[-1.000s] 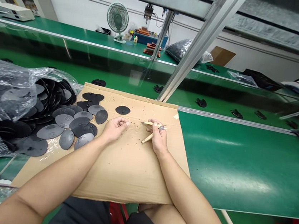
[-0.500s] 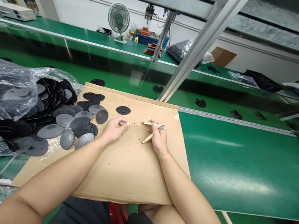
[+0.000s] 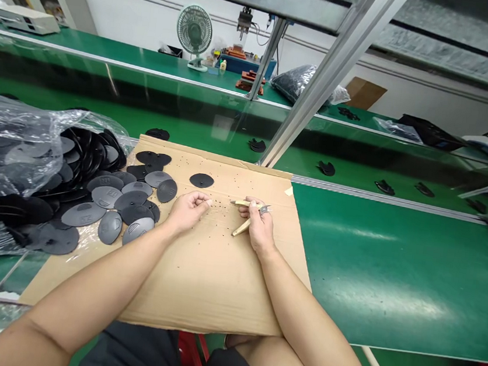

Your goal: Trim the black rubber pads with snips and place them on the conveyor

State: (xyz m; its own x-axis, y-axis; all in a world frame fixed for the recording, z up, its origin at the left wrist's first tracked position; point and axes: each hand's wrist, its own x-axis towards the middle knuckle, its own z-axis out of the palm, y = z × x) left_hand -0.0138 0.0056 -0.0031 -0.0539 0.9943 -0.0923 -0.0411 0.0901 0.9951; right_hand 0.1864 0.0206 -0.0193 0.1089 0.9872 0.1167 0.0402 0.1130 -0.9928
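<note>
My right hand (image 3: 260,225) is wrapped around a pair of cutting pliers (image 3: 240,228) with pale yellow handles; the grey jaws point to the right. My left hand (image 3: 188,211) hovers over the cardboard sheet (image 3: 197,283), thumb and fingertips pinched together. Whatever they pinch, if anything, is too small to make out. Tiny black bits (image 3: 219,206) are scattered on the cardboard between my hands. Just beyond my left hand lies one black oval disc (image 3: 201,180). A pile of black and grey oval discs (image 3: 106,197) lies to its left.
A clear plastic bag (image 3: 10,144) full of the same discs stands at the left. Behind the cardboard runs a green conveyor belt (image 3: 214,135) carrying dark curved parts (image 3: 325,168). A slanted metal post (image 3: 308,108) rises at the cardboard's far edge. Green tabletop (image 3: 375,268) extends right.
The dark parts on the conveyor have shifted slightly to the left. Both hands and the pliers stay almost where they were.
</note>
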